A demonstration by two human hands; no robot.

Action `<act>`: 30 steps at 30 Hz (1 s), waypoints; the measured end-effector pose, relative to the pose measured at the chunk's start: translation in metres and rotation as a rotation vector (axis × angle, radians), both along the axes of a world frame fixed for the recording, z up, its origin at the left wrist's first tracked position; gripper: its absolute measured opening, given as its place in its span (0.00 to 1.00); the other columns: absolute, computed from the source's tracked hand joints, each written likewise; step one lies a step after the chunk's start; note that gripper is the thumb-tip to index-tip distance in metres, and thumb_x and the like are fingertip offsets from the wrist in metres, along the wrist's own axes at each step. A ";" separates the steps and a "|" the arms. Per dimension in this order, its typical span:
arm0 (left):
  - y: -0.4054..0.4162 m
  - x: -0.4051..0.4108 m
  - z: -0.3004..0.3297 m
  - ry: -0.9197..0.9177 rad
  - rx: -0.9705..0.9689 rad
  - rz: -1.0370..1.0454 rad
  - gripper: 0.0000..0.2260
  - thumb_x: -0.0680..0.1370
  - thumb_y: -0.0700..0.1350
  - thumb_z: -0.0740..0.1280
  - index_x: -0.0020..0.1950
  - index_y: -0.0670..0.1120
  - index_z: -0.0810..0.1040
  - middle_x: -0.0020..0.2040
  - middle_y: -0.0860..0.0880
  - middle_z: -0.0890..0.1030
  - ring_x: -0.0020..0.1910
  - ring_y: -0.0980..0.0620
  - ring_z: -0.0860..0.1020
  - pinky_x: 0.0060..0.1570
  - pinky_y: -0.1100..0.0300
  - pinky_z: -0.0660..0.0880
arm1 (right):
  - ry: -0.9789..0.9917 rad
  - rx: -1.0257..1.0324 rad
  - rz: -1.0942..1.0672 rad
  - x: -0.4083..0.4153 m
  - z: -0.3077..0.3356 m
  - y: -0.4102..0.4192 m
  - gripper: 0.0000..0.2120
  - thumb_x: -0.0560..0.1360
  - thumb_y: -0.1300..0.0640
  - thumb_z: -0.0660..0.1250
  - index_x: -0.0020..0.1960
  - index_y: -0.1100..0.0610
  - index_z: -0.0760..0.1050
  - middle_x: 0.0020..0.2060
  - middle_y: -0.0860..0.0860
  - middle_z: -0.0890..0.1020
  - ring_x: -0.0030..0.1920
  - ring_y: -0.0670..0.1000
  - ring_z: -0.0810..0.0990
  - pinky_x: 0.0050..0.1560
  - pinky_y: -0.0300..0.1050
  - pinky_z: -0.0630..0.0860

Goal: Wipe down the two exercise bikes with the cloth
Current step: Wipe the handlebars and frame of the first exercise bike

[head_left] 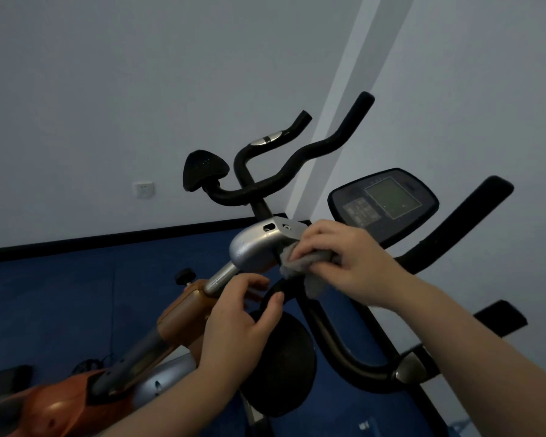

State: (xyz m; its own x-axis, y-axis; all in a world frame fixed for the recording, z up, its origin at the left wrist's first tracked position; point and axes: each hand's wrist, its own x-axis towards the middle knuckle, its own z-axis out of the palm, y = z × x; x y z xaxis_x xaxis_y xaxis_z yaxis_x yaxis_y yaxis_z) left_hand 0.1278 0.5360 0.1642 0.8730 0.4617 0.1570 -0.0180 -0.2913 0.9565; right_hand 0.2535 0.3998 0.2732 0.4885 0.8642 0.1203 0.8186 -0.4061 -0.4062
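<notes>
An orange exercise bike point(183, 313) rises from the lower left to a silver handlebar bracket point(256, 247) and black handlebars point(297, 162). My right hand point(347, 263) presses a grey cloth point(300, 266) against the right side of that bracket. My left hand point(240, 320) grips the silver stem just below the bracket, thumb resting on a black curved bar. A second, black bike shows its console point(385, 203) and a handlebar point(460, 225) to the right, behind my right hand.
A round black pad point(281, 367) sits under my left hand. White walls meet in a corner behind the bikes, with a wall socket point(143, 189) at the left. Blue flooring point(60, 294) with a black skirting line lies below.
</notes>
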 end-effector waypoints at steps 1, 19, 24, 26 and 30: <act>-0.001 -0.001 0.000 0.008 -0.034 0.003 0.15 0.68 0.62 0.66 0.51 0.59 0.74 0.48 0.58 0.79 0.49 0.63 0.77 0.50 0.58 0.78 | 0.004 -0.034 0.032 -0.006 -0.004 0.000 0.10 0.73 0.51 0.64 0.51 0.50 0.81 0.50 0.44 0.76 0.53 0.43 0.74 0.55 0.41 0.70; -0.010 -0.011 0.002 -0.024 -0.149 0.057 0.21 0.64 0.63 0.67 0.51 0.52 0.81 0.48 0.56 0.83 0.51 0.61 0.80 0.55 0.55 0.77 | -0.518 -0.058 0.033 0.001 -0.029 -0.019 0.04 0.71 0.59 0.68 0.45 0.53 0.81 0.43 0.45 0.83 0.40 0.49 0.69 0.41 0.42 0.71; -0.011 -0.011 0.005 0.003 -0.115 0.071 0.15 0.68 0.59 0.68 0.50 0.53 0.81 0.48 0.56 0.83 0.50 0.62 0.79 0.54 0.59 0.77 | -0.441 0.089 -0.058 -0.016 -0.036 -0.001 0.06 0.72 0.60 0.68 0.46 0.53 0.82 0.44 0.46 0.84 0.42 0.52 0.73 0.43 0.48 0.72; -0.010 -0.012 0.008 0.001 -0.059 0.048 0.18 0.67 0.62 0.65 0.50 0.55 0.79 0.48 0.58 0.82 0.50 0.63 0.79 0.52 0.62 0.76 | -0.478 0.072 -0.026 -0.025 -0.050 0.006 0.06 0.72 0.60 0.69 0.46 0.53 0.82 0.45 0.47 0.83 0.45 0.53 0.75 0.42 0.49 0.73; -0.001 -0.009 0.015 0.067 0.071 -0.019 0.08 0.73 0.54 0.67 0.50 0.56 0.78 0.45 0.58 0.81 0.47 0.66 0.78 0.42 0.70 0.73 | -0.548 0.066 -0.172 -0.015 -0.043 -0.026 0.10 0.68 0.64 0.72 0.46 0.52 0.82 0.47 0.48 0.82 0.45 0.54 0.73 0.40 0.49 0.74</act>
State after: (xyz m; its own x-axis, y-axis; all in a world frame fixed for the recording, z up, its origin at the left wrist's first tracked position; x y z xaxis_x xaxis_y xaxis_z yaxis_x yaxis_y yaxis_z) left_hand 0.1189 0.5349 0.1790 0.8911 0.4349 0.1296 0.0392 -0.3582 0.9328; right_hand 0.2390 0.3738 0.2304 0.4726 0.7602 0.4459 0.8410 -0.5402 0.0295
